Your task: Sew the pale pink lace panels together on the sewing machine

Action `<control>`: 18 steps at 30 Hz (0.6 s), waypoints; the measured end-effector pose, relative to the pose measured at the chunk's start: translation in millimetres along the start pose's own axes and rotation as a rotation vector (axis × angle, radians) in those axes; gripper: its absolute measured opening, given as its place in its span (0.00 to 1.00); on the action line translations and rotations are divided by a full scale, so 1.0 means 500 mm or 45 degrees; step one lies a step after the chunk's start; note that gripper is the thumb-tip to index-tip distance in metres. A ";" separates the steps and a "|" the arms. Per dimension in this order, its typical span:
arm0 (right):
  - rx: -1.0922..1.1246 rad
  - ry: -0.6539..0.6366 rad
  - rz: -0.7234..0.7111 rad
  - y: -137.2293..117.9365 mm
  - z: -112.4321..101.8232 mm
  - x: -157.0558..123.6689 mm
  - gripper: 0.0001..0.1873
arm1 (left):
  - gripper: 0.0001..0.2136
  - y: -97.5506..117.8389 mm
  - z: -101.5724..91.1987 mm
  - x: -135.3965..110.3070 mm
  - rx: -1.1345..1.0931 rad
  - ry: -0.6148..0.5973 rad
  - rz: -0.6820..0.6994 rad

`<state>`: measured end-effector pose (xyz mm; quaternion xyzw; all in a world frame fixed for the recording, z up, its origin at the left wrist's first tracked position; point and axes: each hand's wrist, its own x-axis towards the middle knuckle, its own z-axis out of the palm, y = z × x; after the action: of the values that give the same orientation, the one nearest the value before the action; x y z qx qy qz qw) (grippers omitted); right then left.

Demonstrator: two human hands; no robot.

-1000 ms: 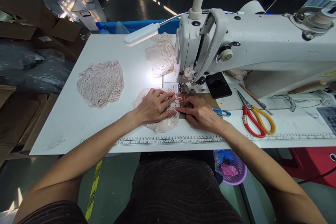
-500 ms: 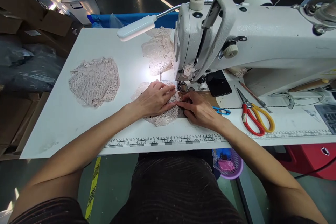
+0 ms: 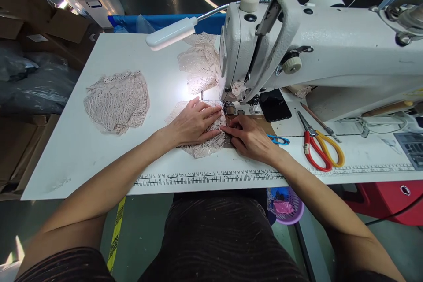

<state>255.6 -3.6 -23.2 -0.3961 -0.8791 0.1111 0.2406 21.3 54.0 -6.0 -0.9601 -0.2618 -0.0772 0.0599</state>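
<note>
Under the needle end of the white sewing machine [image 3: 254,48] lies a piece of pale pink lace fabric [image 3: 206,147]. My left hand [image 3: 194,124] rests flat on that lace, fingers stretched towards the presser foot [image 3: 226,108]. Just right of it, my right hand [image 3: 249,136] has its index finger out and the others curled, seemingly pinching the right edge of the lace. Its thumb and fingertips are partly hidden. The two hands nearly meet at the fabric edge.
Another lace piece [image 3: 117,102] lies on the left of the table, and more lace [image 3: 200,61] behind the needle area. To the right are blue thread snips [image 3: 279,140], red-and-yellow-handled scissors [image 3: 320,147] and a black phone-like slab [image 3: 275,105]. A lamp [image 3: 172,34] hangs above.
The view has shifted very slightly. Both hands and the lace under them stay in almost the same place.
</note>
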 end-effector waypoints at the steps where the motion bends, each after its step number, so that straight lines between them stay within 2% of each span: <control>1: 0.003 -0.001 0.004 0.000 0.000 0.000 0.20 | 0.23 -0.001 0.001 0.000 -0.005 0.009 0.001; 18: -0.005 0.036 0.021 -0.005 0.005 0.001 0.20 | 0.22 0.008 -0.005 0.001 -0.033 -0.016 -0.048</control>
<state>252.5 -5.1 -24.3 -0.4053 -0.8726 0.1059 0.2512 23.6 50.6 -3.8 -0.9562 -0.2792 -0.0759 0.0443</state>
